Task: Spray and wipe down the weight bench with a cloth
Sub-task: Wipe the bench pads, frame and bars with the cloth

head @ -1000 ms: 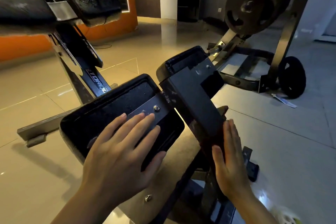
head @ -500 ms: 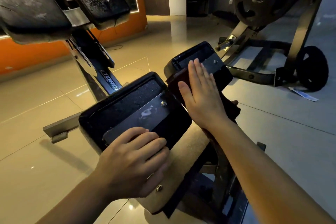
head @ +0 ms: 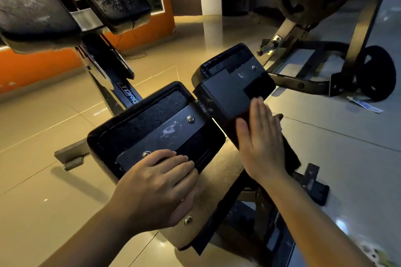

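Left hand [head: 158, 186] curled over the bench pad's underside [head: 138, 123], flat open right hand [head: 260, 136] on dark cloth [head: 290, 154].

Open floor [head: 54, 158] is seen left of the bench (tiled, glossy). Passage overhead is blocked by raised pads [head: 71, 0]; the right is hemmed by a plate rack [head: 325, 28].
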Demonstrator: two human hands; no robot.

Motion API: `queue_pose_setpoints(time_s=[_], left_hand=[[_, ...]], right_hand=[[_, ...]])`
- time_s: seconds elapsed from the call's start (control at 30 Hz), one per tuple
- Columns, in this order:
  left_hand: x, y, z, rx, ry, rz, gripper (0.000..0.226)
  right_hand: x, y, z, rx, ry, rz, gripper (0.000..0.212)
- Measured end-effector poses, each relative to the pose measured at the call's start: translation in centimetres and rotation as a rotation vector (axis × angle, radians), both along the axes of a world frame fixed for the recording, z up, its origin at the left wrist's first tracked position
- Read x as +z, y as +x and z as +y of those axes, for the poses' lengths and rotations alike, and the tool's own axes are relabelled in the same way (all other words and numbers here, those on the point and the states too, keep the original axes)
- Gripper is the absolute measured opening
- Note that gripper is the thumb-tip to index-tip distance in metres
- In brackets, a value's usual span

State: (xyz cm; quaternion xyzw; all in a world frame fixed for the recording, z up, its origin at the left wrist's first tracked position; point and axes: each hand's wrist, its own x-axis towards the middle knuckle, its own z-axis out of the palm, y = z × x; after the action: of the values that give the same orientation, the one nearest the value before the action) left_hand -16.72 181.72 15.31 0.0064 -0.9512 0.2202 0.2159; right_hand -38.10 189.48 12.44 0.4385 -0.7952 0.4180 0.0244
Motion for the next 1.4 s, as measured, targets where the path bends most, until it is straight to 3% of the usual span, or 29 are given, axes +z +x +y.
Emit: queue_pose_setpoints(time_s=[0.17,0.33,0.5,0.57,0.63,0.73,0.83,0.9,1.0,1.17,1.27,1.4], left_hand=[[0.1,0.0,0.1,0.010,-0.013,-0.022,0.028],[0.1,0.0,0.1,0.009,-0.023,-0.015,0.029],[0.1,-0.1,0.2,-0.004,-0.040,0.000,0.030],[0.0,-0.2,0.2,-0.008,-0.047,0.014,0.030],[0.0,-0.2,0.2,-0.007,-0.052,0.024,0.030],[0.0,-0.3,0.3,-0.009,-0.059,0.035,0.032],[0.0,-0.3,0.2,-0.023,-0.067,0.041,0.029],[0.0,-0.2,0.1,-0.028,-0.076,0.038,0.029],[-0.1,-0.1,0.0,-0.029,-0.089,0.023,0.028],[0.2,-0.2,0.0,-0.029,-0.095,0.009,0.029],[0.1,-0.3,0.0,-0.023,-0.096,0.004,0.029],[0.2,-0.3,0.1,-0.010,-0.113,-0.017,0.030]], right_hand=[[5.0,0.2,-4.4,0.098,0.070,0.080,0.068],[-0.1,-0.5,-0.6,0.024,-0.053,0.063,0.070],[-8.4,0.2,5.1,-0.089,-0.328,-0.445,0.060],[-9.1,0.9,5.4,-0.137,-0.365,-0.710,0.062],[-8.4,0.8,5.0,-0.191,-0.360,-0.830,0.072],[-5.3,0.2,4.3,-0.159,-0.233,-0.587,0.072],[-0.3,-0.3,1.2,0.049,-0.018,-0.169,0.069],[3.2,0.0,-1.9,0.143,-0.011,-0.051,0.064],[5.7,0.6,-4.7,0.153,-0.089,-0.024,0.061],[1.6,-0.2,-1.8,0.015,-0.021,0.060,0.064],[-2.6,-1.1,1.4,-0.036,-0.047,-0.039,0.066],[-7.9,-1.2,4.7,-0.015,-0.313,-0.291,0.049]])
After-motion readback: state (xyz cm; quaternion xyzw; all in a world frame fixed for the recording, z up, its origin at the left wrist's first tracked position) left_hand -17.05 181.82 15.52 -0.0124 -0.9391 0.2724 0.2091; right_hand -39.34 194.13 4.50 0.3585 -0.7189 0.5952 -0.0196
